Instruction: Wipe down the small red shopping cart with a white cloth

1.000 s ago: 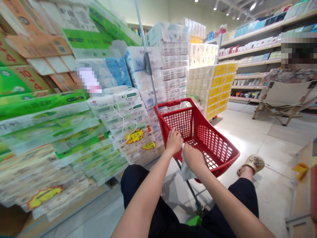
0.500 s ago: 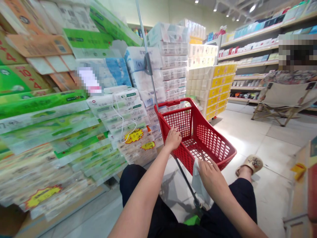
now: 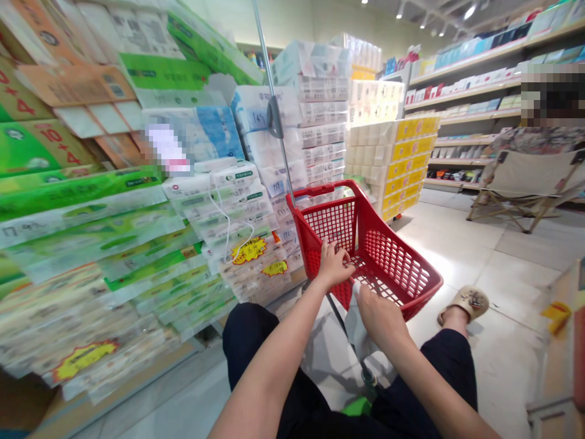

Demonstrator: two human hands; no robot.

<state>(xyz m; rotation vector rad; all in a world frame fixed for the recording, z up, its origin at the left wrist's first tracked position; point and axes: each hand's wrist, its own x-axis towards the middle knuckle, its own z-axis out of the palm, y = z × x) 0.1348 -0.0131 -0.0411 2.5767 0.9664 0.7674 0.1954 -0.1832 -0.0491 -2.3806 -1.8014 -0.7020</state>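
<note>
1. Tissue packs (image 3: 91, 231) stood stacked high on the left, with yellow price tags (image 3: 249, 250) stuck on some.
2. A thin pole (image 3: 274, 116) rose just beside the stack and slanted down past the basket's near corner.
3. The left hand (image 3: 335, 265) had its fingers curled over the near rim of the red basket (image 3: 397, 262), gripping it.
4. The basket sat tilted between the stack and the person's knees.
5. The right hand (image 3: 379, 314) was closed on a white cloth (image 3: 353, 329), held against the basket's near outer edge, just below the left hand.
6. A sandalled foot (image 3: 466, 302) rested on the tiles near the basket.
7. A folding chair (image 3: 525, 183) stood well apart, by the shelves (image 3: 461, 91).
</note>
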